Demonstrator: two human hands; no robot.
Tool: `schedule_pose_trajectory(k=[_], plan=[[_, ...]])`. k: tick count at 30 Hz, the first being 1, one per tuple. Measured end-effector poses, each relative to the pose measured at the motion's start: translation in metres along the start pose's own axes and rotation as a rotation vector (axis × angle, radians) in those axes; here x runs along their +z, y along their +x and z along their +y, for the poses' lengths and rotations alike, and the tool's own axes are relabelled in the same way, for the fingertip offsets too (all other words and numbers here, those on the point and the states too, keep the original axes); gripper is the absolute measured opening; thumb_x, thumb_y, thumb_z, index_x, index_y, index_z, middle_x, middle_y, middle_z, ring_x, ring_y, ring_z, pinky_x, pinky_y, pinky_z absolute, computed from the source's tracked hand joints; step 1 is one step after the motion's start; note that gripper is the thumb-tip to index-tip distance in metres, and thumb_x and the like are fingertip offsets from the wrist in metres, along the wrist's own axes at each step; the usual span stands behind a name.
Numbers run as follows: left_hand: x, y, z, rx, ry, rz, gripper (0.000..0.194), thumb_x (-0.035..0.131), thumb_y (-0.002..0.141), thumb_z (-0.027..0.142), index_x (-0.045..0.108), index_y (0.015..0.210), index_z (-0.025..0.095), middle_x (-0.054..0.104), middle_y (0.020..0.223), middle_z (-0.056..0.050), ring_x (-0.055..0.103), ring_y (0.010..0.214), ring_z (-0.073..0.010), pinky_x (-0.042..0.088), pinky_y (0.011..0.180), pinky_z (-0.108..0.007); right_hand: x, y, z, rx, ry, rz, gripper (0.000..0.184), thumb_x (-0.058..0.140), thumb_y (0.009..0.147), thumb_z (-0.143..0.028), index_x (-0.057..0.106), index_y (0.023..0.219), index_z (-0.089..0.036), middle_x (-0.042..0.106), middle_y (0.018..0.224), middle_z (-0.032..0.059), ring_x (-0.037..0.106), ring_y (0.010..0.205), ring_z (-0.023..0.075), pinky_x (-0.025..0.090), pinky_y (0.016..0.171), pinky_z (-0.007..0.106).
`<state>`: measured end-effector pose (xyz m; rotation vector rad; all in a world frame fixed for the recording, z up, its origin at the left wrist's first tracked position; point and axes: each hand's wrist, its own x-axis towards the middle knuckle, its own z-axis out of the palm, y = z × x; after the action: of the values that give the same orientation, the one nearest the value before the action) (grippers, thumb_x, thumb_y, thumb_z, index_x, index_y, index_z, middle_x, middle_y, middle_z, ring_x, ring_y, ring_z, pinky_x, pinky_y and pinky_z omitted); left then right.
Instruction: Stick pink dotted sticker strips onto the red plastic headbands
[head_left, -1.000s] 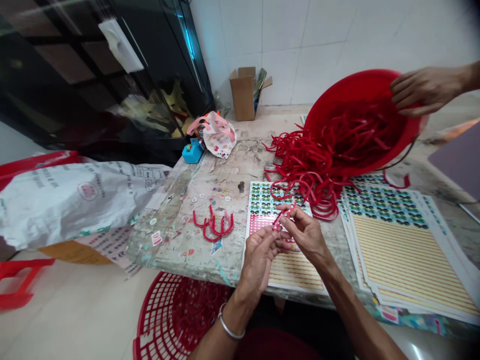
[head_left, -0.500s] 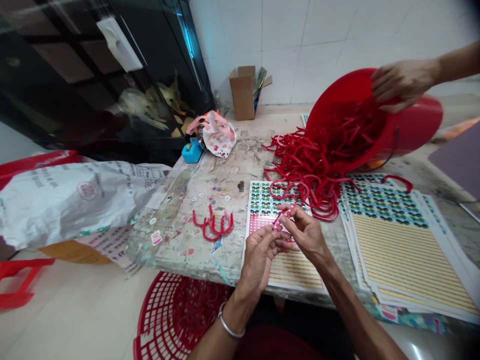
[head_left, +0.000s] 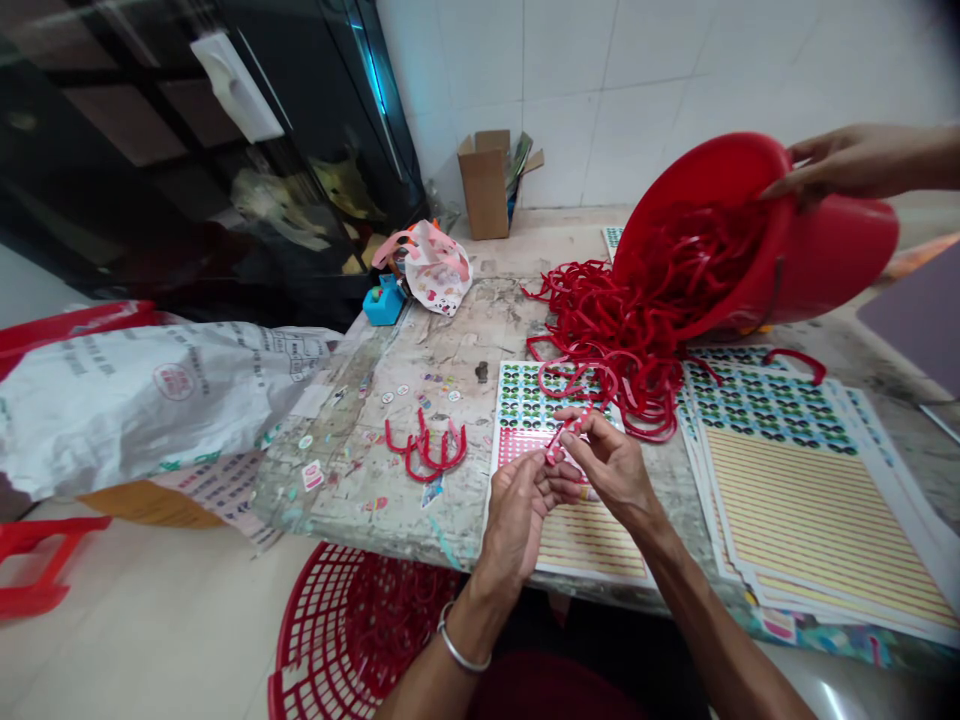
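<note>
Fingertips of the left hand (head_left: 519,505) and right hand (head_left: 613,468) pinch a dotted red strip (head_left: 554,450) near the centre, over a printed sheet (head_left: 592,545). Loose red bands (head_left: 600,310) cover the sheet's upper right corner, spilling from a tilted bucket (head_left: 840,255) at upper right, gripped by another person's hand (head_left: 844,165).

Right, on the table (head_left: 480,345), from the sheet (head_left: 592,560): loose bands (head_left: 429,478) at nine o'clock, bag (head_left: 439,275) at eleven, box (head_left: 484,200) between eleven and twelve, tipped bucket (head_left: 832,250) at one, its heap (head_left: 592,310) overlapping the sheet's far end; stack (head_left: 810,500) at three. Below the tabletop, there's a basket (head_left: 281,640) at eight.
</note>
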<state>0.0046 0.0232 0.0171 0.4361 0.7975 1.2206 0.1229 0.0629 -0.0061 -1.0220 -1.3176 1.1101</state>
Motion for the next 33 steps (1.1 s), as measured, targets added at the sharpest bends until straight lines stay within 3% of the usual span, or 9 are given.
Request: schedule_pose_trajectory(k=[8,13,25,33], plan=[[0.0012,-0.0005,0.0002,-0.008,0.014,0.003,0.014,0.054,0.083,0.019,0.060,0.077,0.009,0.069,0.068,-0.008,0.064,0.058,-0.0151,0.048,0.059,-0.026,-0.0003,0.0007,-0.0001,-0.019,0.003,0.004,0.017,0.060,0.081,-0.028,0.049,0.071,-0.020,0.058,0.102,0.0065,0.056,0.086,0.0175,0.047,0.070,0.029],[0.0012,0.0003,-0.0004,-0.020,0.036,0.008,0.010,0.060,0.078,0.019,0.062,0.076,0.009,0.069,0.068,-0.007,0.063,0.057,-0.0140,0.048,0.059,-0.025,-0.0012,0.0012,0.0004,-0.007,-0.008,0.000,0.016,0.059,0.082,-0.030,0.050,0.074,-0.020,0.058,0.103,0.0074,0.055,0.075,0.0153,0.048,0.063,0.028],[0.0019,0.0004,0.0001,-0.020,0.046,0.018,0.013,0.063,0.076,0.023,0.062,0.075,0.010,0.069,0.068,-0.008,0.064,0.058,-0.0152,0.047,0.059,-0.026,-0.0018,0.0019,-0.0028,-0.027,-0.036,-0.003,0.017,0.060,0.082,-0.031,0.053,0.071,-0.020,0.059,0.101,0.0077,0.056,0.092,0.0204,0.047,0.078,0.034],[0.0008,0.0014,-0.0003,-0.022,0.036,-0.001,0.013,0.060,0.079,0.023,0.063,0.076,0.010,0.068,0.067,-0.006,0.062,0.056,-0.0134,0.047,0.059,-0.026,-0.0010,0.0019,-0.0009,-0.017,-0.012,-0.001,0.014,0.060,0.082,-0.029,0.052,0.073,-0.020,0.058,0.104,0.0074,0.057,0.087,0.0190,0.048,0.070,0.030]])
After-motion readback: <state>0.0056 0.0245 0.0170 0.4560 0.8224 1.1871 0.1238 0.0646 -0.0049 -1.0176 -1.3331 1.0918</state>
